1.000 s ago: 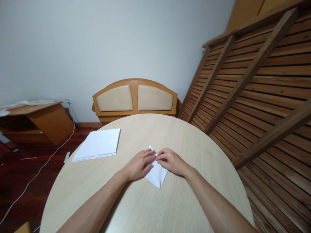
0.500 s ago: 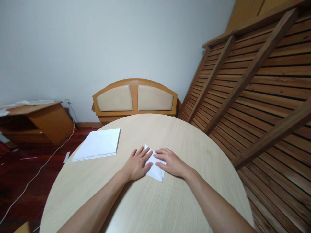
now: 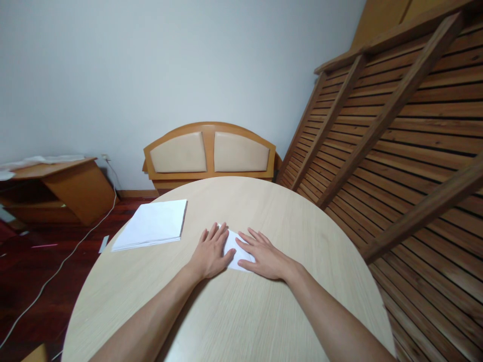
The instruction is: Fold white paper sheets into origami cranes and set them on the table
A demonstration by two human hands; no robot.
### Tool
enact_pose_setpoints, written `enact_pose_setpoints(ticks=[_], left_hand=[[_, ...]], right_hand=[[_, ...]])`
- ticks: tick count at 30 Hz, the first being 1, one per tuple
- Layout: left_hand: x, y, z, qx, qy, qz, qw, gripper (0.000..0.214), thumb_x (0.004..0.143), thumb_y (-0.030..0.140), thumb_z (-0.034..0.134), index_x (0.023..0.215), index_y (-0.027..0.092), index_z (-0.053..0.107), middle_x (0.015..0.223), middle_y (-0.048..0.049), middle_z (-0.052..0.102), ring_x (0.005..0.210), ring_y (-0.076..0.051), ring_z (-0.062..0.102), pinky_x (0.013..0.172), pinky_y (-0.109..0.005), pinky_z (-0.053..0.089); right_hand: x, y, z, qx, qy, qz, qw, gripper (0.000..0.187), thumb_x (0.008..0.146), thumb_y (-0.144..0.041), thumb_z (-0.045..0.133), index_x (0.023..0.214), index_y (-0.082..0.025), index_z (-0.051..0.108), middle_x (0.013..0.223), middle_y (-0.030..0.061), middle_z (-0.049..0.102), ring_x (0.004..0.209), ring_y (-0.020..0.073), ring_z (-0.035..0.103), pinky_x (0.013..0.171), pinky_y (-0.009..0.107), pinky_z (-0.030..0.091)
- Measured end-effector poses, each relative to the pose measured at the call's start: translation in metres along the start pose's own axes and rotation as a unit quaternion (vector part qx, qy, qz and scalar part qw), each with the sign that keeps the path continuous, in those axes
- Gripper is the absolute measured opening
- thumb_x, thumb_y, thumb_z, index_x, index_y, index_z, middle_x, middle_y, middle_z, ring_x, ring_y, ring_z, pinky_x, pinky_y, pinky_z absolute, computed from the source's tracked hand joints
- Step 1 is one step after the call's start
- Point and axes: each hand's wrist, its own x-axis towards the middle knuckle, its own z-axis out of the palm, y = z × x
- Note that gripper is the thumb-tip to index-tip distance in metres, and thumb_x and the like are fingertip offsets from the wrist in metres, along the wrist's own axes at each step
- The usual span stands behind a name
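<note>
A small folded sheet of white paper [image 3: 234, 247] lies flat on the round table, between and partly beneath my hands. My left hand [image 3: 213, 253] rests on its left side, palm down with the fingers stretched out. On the paper's right side lies my right hand [image 3: 264, 255], fingers spread. Both hands cover the paper's edges, so its full outline and folds are hidden. Neither hand grasps anything.
A stack of white paper [image 3: 153, 225] sits at the left of the pale round table [image 3: 241, 322]. Behind stands a padded headboard [image 3: 210, 151]. A slatted wooden frame [image 3: 377, 151] leans at the right. A cable [image 3: 64, 261] trails over the floor by a wooden desk [image 3: 75, 188].
The folded paper has turned, and its lower tip no longer points toward me. My right hand's fingers have spread wider, and more of the paper's right side is covered.
</note>
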Motion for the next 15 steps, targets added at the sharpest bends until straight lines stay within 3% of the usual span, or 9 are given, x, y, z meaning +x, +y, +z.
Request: enact_pose_setpoints(ticks=[5, 10, 12, 15], left_hand=[[-0.003, -0.001, -0.008, -0.040, -0.034, 0.080, 0.995, 0.066, 0.097, 0.051, 0.044, 0.153, 0.019, 0.032, 0.160, -0.0111, 0.030, 0.150, -0.030, 0.020, 0.119, -0.054, 0.020], [-0.004, -0.003, -0.010, -0.051, -0.046, 0.145, 0.987, 0.058, 0.096, 0.045, 0.049, 0.149, 0.024, 0.041, 0.158, -0.0100, 0.035, 0.146, -0.031, 0.031, 0.118, -0.056, 0.023], [-0.004, -0.002, -0.010, -0.044, -0.045, 0.141, 0.988, 0.060, 0.095, 0.048, 0.050, 0.149, 0.024, 0.042, 0.157, -0.0097, 0.036, 0.146, -0.033, 0.032, 0.118, -0.058, 0.023], [-0.003, -0.001, -0.010, -0.039, -0.042, 0.136, 0.989, 0.064, 0.094, 0.052, 0.051, 0.151, 0.026, 0.039, 0.158, -0.0081, 0.035, 0.147, -0.035, 0.028, 0.118, -0.059, 0.022]], right_hand=[[-0.001, 0.010, -0.003, -0.039, 0.035, 0.016, 0.999, 0.054, 0.098, -0.054, 0.045, 0.148, -0.033, 0.044, 0.162, 0.0051, 0.028, 0.151, 0.0322, 0.011, 0.120, 0.056, 0.010], [0.000, 0.018, -0.004, -0.103, 0.102, 0.060, 0.988, 0.040, 0.103, -0.038, 0.040, 0.137, -0.031, 0.058, 0.157, 0.0048, 0.038, 0.150, 0.0304, 0.018, 0.120, 0.056, 0.006], [0.001, 0.016, -0.003, -0.096, 0.108, 0.046, 0.988, 0.042, 0.103, -0.037, 0.037, 0.141, -0.029, 0.055, 0.157, 0.0054, 0.039, 0.150, 0.0284, 0.019, 0.121, 0.056, 0.006], [0.002, 0.008, 0.001, -0.048, 0.065, 0.001, 0.997, 0.053, 0.103, -0.046, 0.034, 0.153, -0.027, 0.035, 0.160, 0.0058, 0.033, 0.151, 0.0258, 0.016, 0.122, 0.053, 0.008]])
